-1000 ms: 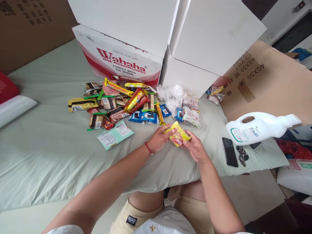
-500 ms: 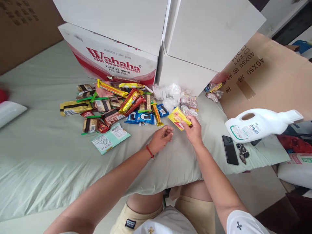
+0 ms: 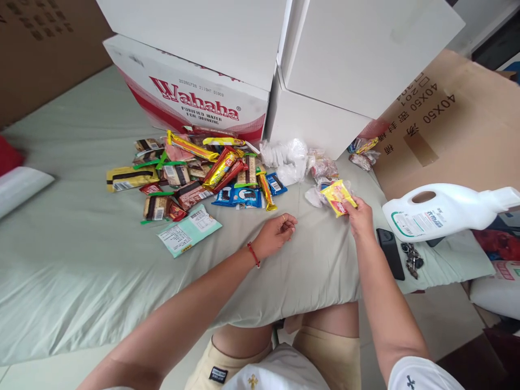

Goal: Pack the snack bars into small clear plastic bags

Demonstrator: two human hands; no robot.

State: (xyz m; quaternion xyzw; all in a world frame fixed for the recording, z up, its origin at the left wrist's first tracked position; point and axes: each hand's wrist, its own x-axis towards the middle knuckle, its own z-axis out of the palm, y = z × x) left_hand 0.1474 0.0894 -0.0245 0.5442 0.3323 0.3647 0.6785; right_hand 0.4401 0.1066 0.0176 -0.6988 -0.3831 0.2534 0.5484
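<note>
My right hand (image 3: 359,216) pinches a yellow snack packet (image 3: 338,196) with a red label by its lower right edge. The packet is just above some clear-wrapped items (image 3: 317,196) on the right of the bed. My left hand (image 3: 277,234) rests on the pale green sheet with its fingers curled and nothing visible in them. Ahead and left of it is a heap of wrapped snack bars, with a narrow yellow bar (image 3: 266,192) and blue packets (image 3: 238,196) nearest. A mint-green packet (image 3: 189,231) lies left of my left hand.
White cartons (image 3: 195,103) stand behind the heap. Small clear-wrapped white items (image 3: 290,157) lie before them. At right are a white jug (image 3: 447,211) on its side, a black phone (image 3: 390,253), keys (image 3: 413,260) and a brown cardboard sheet (image 3: 455,130).
My right hand has moved right with the yellow packet, away from my left hand. My left hand stays in nearly the same place, fingers still curled. The camera view has shifted slightly.
</note>
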